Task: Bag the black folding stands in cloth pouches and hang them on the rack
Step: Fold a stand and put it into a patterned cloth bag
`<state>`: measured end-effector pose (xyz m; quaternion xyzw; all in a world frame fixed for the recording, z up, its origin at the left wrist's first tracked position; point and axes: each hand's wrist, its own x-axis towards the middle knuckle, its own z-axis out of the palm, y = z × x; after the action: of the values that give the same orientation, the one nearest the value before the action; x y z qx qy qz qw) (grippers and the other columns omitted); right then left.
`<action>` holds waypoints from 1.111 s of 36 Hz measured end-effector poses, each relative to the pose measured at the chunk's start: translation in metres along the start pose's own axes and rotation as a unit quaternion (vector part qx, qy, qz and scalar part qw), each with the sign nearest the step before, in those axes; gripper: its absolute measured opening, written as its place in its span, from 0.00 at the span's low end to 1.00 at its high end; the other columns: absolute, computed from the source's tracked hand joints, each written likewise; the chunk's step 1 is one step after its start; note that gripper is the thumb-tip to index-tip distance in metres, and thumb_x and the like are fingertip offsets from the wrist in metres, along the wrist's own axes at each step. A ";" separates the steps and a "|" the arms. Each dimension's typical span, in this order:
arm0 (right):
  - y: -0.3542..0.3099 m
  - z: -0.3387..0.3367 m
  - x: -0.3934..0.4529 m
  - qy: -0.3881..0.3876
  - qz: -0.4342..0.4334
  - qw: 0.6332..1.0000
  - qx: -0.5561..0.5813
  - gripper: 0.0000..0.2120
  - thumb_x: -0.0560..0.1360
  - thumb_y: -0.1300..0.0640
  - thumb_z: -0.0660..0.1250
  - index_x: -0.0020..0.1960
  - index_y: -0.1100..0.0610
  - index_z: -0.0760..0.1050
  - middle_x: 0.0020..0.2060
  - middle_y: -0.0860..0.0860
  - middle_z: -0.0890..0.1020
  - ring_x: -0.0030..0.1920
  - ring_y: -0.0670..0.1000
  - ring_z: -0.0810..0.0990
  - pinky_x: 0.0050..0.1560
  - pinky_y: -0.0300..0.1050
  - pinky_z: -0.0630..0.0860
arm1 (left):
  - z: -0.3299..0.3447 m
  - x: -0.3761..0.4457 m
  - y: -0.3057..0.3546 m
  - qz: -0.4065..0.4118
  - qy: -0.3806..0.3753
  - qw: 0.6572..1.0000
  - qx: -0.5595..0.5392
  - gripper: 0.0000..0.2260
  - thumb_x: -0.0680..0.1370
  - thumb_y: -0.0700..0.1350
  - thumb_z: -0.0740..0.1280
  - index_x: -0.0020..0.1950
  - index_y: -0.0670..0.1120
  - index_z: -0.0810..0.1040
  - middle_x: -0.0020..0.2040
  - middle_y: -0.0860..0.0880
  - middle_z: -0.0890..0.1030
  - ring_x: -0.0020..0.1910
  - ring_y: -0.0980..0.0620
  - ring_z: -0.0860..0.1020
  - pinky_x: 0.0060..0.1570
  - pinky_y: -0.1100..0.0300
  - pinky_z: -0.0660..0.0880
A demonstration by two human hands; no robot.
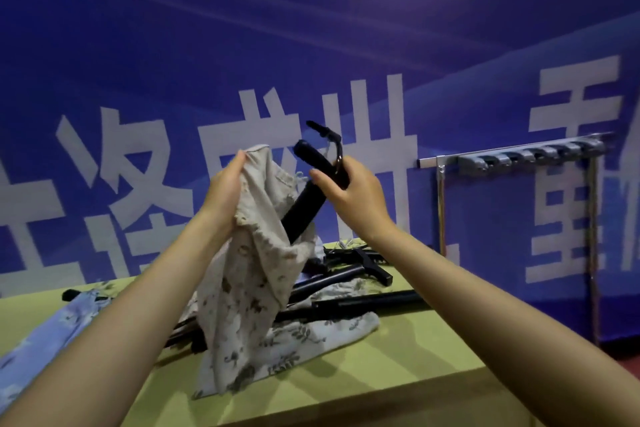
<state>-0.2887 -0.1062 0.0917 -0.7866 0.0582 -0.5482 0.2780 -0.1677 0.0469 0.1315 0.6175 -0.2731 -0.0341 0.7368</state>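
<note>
My left hand (227,189) grips the open mouth of a beige leaf-print cloth pouch (249,274) and holds it up above the table. My right hand (349,189) is closed around the upper end of a black folding stand (304,210), whose lower part sits inside the pouch at a slant. More black folding stands (360,274) lie in a heap on the table behind the pouch. A second beige pouch (322,333) lies flat under them. A grey rack (519,158) with several hooks is fixed to the blue wall at the right.
A light blue printed pouch (52,333) with a black stand end poking out lies at the table's left. The yellow-green table (408,354) ends in a front edge near me and a right corner. Thin cords (441,211) hang below the rack.
</note>
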 end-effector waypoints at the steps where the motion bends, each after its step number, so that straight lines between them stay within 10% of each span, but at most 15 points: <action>1: -0.004 -0.001 0.004 -0.001 -0.033 0.999 -0.026 0.20 0.76 0.41 0.66 0.39 0.56 0.68 0.32 0.48 0.70 0.33 0.48 0.68 0.30 0.40 0.60 | -0.006 0.001 0.003 -0.016 0.000 0.999 -0.032 0.18 0.80 0.58 0.61 0.60 0.46 0.78 0.54 0.45 0.82 0.50 0.48 0.82 0.46 0.54 0.77; 12: -0.043 0.027 0.040 -0.075 -0.267 0.953 -0.119 0.24 0.78 0.41 0.54 0.43 0.60 0.77 0.41 0.52 0.76 0.44 0.49 0.66 0.44 0.53 0.72 | -0.027 -0.008 0.004 -0.083 -0.047 0.990 -0.100 0.19 0.81 0.57 0.60 0.55 0.43 0.82 0.47 0.42 0.85 0.41 0.47 0.83 0.44 0.54 0.76; 19: -0.038 0.049 0.033 -0.118 -0.126 0.985 -0.011 0.16 0.78 0.45 0.64 0.55 0.56 0.81 0.54 0.49 0.74 0.59 0.49 0.66 0.62 0.50 0.70 | -0.033 -0.019 -0.004 -0.058 -0.010 0.995 -0.081 0.19 0.80 0.56 0.60 0.57 0.44 0.82 0.53 0.40 0.83 0.52 0.42 0.82 0.61 0.45 0.74; 31: -0.047 0.037 0.047 -0.156 -0.169 0.972 -0.040 0.13 0.81 0.49 0.62 0.50 0.57 0.80 0.41 0.50 0.80 0.40 0.47 0.75 0.41 0.42 0.71 | -0.019 -0.038 0.006 0.110 -0.002 0.992 0.054 0.12 0.77 0.57 0.67 0.46 0.50 0.84 0.44 0.50 0.86 0.48 0.52 0.83 0.53 0.56 0.77; 36: -0.032 0.033 0.035 -0.144 0.041 0.949 0.276 0.17 0.83 0.55 0.57 0.71 0.52 0.66 0.58 0.49 0.74 0.55 0.46 0.78 0.53 0.39 0.79 | -0.027 -0.028 0.003 0.121 0.030 0.990 0.059 0.09 0.77 0.51 0.68 0.47 0.48 0.84 0.45 0.49 0.85 0.49 0.49 0.82 0.54 0.54 0.77; 40: -0.006 0.039 0.016 -0.224 0.140 0.934 0.242 0.18 0.80 0.57 0.63 0.69 0.54 0.69 0.54 0.50 0.77 0.55 0.49 0.78 0.49 0.42 0.77 | -0.034 -0.022 0.002 0.102 0.013 0.993 0.051 0.09 0.77 0.52 0.68 0.46 0.49 0.84 0.44 0.50 0.86 0.48 0.51 0.83 0.53 0.56 0.77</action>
<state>-0.2489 -0.0931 0.0984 -0.7817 -0.0307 -0.3108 0.5398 -0.1718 0.0866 0.1227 0.6240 -0.3263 0.0631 0.7072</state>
